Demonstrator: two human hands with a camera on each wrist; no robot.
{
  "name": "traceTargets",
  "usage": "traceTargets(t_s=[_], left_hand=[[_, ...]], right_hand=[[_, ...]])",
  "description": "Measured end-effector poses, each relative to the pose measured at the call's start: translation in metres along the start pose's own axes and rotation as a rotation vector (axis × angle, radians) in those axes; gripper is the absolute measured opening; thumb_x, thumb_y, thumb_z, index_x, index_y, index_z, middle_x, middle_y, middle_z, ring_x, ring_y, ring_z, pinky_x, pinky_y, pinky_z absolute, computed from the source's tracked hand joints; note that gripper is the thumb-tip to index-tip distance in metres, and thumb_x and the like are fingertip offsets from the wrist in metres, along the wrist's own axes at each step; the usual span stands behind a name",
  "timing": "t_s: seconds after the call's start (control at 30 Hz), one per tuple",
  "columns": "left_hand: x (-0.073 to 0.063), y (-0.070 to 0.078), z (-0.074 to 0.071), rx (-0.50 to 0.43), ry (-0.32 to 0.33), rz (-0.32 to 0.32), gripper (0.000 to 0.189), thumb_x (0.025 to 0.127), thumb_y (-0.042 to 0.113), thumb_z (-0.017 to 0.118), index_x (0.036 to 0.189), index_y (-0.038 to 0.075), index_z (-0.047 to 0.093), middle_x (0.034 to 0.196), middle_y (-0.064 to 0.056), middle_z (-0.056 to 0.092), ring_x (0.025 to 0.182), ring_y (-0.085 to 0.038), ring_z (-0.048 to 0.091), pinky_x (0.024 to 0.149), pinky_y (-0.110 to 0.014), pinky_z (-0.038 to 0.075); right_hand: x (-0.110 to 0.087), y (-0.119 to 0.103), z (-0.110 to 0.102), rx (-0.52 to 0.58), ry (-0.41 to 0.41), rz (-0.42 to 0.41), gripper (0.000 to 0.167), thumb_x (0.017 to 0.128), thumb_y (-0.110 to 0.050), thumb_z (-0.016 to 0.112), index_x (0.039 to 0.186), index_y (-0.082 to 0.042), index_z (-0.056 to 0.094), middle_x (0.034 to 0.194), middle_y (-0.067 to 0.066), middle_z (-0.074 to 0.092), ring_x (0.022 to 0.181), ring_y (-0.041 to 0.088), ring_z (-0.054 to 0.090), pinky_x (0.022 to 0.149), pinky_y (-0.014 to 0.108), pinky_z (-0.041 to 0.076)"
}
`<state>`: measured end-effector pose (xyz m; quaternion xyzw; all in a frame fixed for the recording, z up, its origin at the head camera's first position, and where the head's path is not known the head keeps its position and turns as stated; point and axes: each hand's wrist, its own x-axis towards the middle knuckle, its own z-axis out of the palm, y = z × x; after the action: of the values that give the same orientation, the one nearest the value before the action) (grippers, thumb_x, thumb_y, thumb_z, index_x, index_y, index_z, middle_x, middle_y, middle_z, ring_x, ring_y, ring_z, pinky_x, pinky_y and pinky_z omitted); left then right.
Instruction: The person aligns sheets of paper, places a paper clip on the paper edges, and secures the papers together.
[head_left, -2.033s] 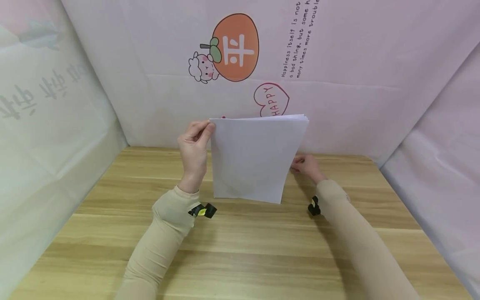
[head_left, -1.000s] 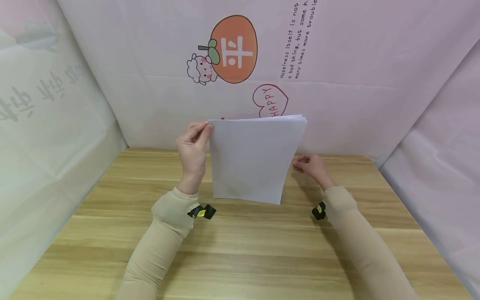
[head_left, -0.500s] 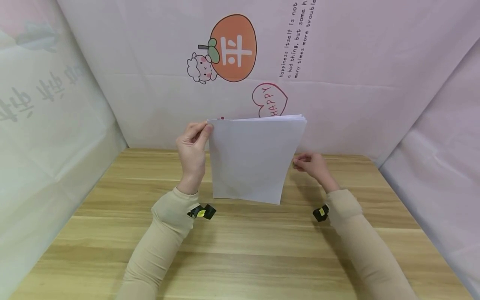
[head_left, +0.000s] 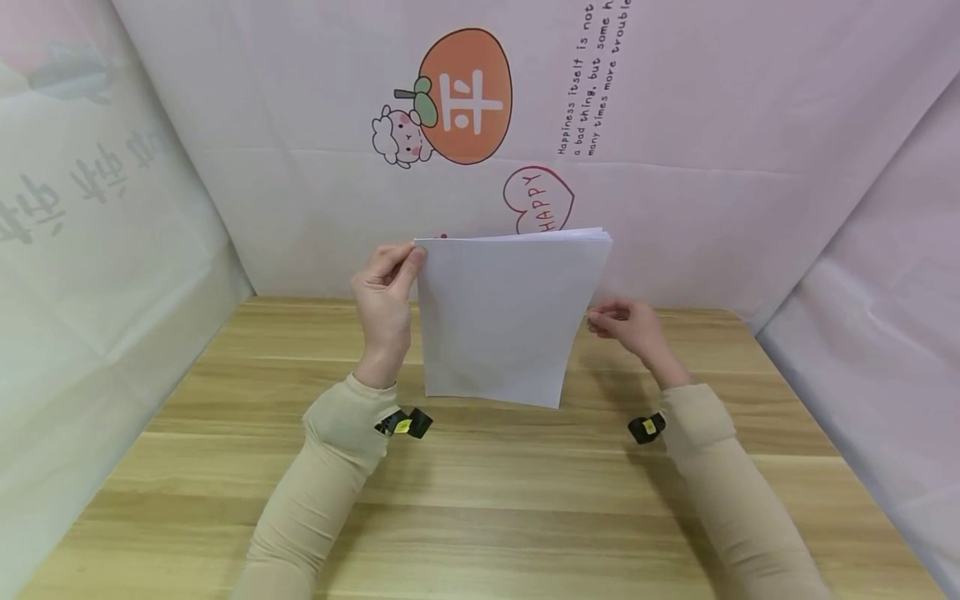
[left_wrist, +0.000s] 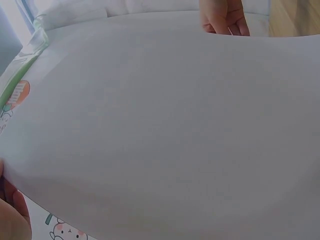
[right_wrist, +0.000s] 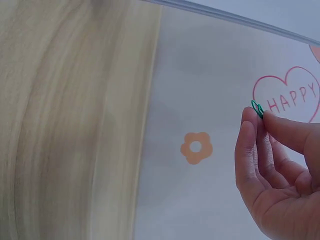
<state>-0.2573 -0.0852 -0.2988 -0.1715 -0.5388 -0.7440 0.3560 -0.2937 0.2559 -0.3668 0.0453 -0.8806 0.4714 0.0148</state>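
Note:
A stack of white paper sheets stands upright over the table in the head view, its top right edges slightly fanned. My left hand pinches its upper left corner between thumb and fingers. Beyond the stack's right edge, my right hand is raised, its fingertips right by that edge. In the right wrist view, thumb and fingertips of this hand pinch a small green wire paper clip, its looped end sticking out. The sheets fill most of the left wrist view.
A wood-grain table lies beneath. Behind it hangs a pale printed cloth with cartoon figures and lettering, and more cloth covers the sides. A black wrist camera sits at the left cuff, another black camera at the right.
My right hand and forearm have shifted slightly right and upward, the wrist now farther from the stack. My left hand and the paper stay practically in place.

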Motion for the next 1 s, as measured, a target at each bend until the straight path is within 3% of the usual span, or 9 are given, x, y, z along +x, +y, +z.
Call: traceTargets(t_s=[0.2, 0.37, 0.53, 0.73, 1.0], left_hand=[[0.0, -0.001, 0.0, -0.017, 0.011, -0.007, 0.013, 0.082, 0.001, 0.071, 0.092, -0.007, 0.072, 0.076, 0.009, 0.063, 0.072, -0.005, 0.054, 0.067, -0.017, 0.045], [-0.001, -0.002, -0.001, -0.018, 0.011, -0.002, 0.009, 0.082, 0.002, 0.071, 0.089, 0.005, 0.076, 0.076, 0.009, 0.063, 0.072, -0.005, 0.054, 0.067, -0.017, 0.045], [-0.001, -0.002, -0.001, -0.021, 0.012, 0.005, 0.01, 0.082, 0.001, 0.071, 0.09, 0.001, 0.075, 0.076, 0.009, 0.063, 0.072, -0.005, 0.054, 0.067, -0.017, 0.045], [0.0, -0.003, -0.002, -0.023, 0.014, 0.003, 0.01, 0.082, 0.002, 0.071, 0.09, 0.003, 0.076, 0.076, 0.008, 0.063, 0.072, -0.005, 0.054, 0.068, -0.017, 0.046], [0.0, -0.004, -0.001, -0.032, 0.018, 0.009, 0.01, 0.081, 0.0, 0.071, 0.09, 0.0, 0.075, 0.076, 0.008, 0.063, 0.071, -0.005, 0.055, 0.067, -0.017, 0.046]], right_hand=[[-0.005, -0.002, -0.004, 0.032, 0.01, -0.013, 0.034, 0.093, -0.024, 0.061, 0.113, 0.004, 0.06, 0.11, 0.025, 0.065, 0.079, 0.003, 0.067, 0.072, 0.02, 0.055], [-0.009, -0.004, -0.008, 0.032, 0.01, -0.015, 0.036, 0.094, -0.027, 0.06, 0.115, 0.003, 0.06, 0.112, 0.025, 0.064, 0.083, 0.007, 0.068, 0.076, 0.023, 0.055], [-0.014, -0.007, -0.013, 0.048, 0.018, -0.007, 0.039, 0.093, -0.029, 0.061, 0.116, 0.002, 0.06, 0.108, 0.019, 0.067, 0.085, 0.008, 0.068, 0.081, 0.029, 0.055], [-0.019, -0.011, -0.015, 0.063, 0.036, -0.024, 0.041, 0.092, -0.033, 0.062, 0.114, 0.001, 0.06, 0.096, 0.004, 0.071, 0.084, 0.008, 0.068, 0.076, 0.021, 0.055], [-0.026, -0.022, -0.018, 0.056, 0.045, -0.063, 0.042, 0.092, -0.034, 0.062, 0.114, 0.001, 0.06, 0.092, -0.002, 0.07, 0.08, 0.002, 0.067, 0.074, 0.019, 0.054]])
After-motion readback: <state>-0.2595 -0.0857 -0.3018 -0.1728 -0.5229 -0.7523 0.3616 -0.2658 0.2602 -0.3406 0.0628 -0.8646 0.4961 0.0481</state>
